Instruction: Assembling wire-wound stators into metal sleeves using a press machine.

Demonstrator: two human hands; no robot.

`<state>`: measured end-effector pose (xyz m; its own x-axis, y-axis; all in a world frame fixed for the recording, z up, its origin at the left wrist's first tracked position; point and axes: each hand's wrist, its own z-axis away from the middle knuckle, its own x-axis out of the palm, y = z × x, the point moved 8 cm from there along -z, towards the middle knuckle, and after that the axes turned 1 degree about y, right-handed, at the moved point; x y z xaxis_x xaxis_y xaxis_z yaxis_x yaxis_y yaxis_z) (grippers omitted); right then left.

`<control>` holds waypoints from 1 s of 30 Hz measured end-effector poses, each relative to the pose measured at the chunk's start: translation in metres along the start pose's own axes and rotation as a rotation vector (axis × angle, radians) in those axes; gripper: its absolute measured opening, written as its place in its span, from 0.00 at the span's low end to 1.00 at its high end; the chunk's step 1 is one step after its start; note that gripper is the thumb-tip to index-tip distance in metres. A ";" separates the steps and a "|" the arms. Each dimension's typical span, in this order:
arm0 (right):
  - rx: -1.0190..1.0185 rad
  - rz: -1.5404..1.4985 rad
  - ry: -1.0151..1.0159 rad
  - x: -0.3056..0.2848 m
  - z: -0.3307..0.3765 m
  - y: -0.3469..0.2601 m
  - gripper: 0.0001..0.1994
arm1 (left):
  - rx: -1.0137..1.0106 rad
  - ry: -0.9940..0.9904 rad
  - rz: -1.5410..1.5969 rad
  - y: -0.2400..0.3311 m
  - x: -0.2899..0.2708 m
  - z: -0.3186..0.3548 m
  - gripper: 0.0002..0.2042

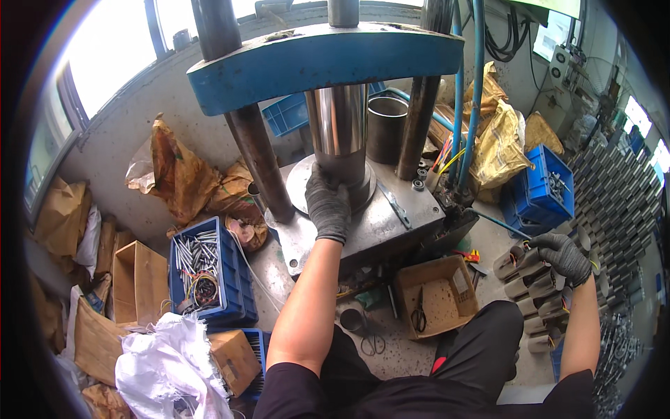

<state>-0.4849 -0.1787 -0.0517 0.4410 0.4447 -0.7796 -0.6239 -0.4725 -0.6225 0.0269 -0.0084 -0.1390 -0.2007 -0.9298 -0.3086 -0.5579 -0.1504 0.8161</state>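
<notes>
My left hand (328, 208), in a dark grey glove, is closed against the near left side of a dull grey metal cylinder (354, 173). The cylinder stands upright on a round plate (299, 183) on the press bed, directly below the polished ram (338, 119). Part of its left side is hidden behind the glove. Out to the right, my gloved right hand (562, 258) has its fingers closed at the end of a thin blue lever (499, 223). Below that hand several metal sleeves (534, 307) lie with wires in some of them.
A blue crossbeam (328, 66) and dark columns (259, 164) frame the press. A flat tool (395, 205) lies on the bed. A cardboard box (436, 297) with scissors sits below. A blue crate (213, 269) of metal parts is left; stacked tubes (614, 202) line the right.
</notes>
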 end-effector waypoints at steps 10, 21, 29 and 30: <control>0.110 -0.104 -0.093 0.011 0.002 0.024 0.15 | 0.029 0.016 -0.019 -0.013 0.004 -0.004 0.35; 0.150 0.102 -0.235 0.018 0.005 0.022 0.16 | -0.014 -0.028 0.009 -0.004 -0.002 -0.004 0.35; 0.112 -0.057 -0.283 0.022 0.007 0.018 0.16 | 0.035 0.014 0.046 -0.014 0.003 -0.007 0.35; 0.266 0.031 -0.355 0.029 0.011 0.025 0.17 | 0.033 0.003 -0.017 -0.015 0.003 -0.006 0.36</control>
<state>-0.4949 -0.1695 -0.0895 0.1992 0.6891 -0.6968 -0.7982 -0.2984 -0.5233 0.0393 -0.0110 -0.1489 -0.1885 -0.9284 -0.3203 -0.5873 -0.1548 0.7944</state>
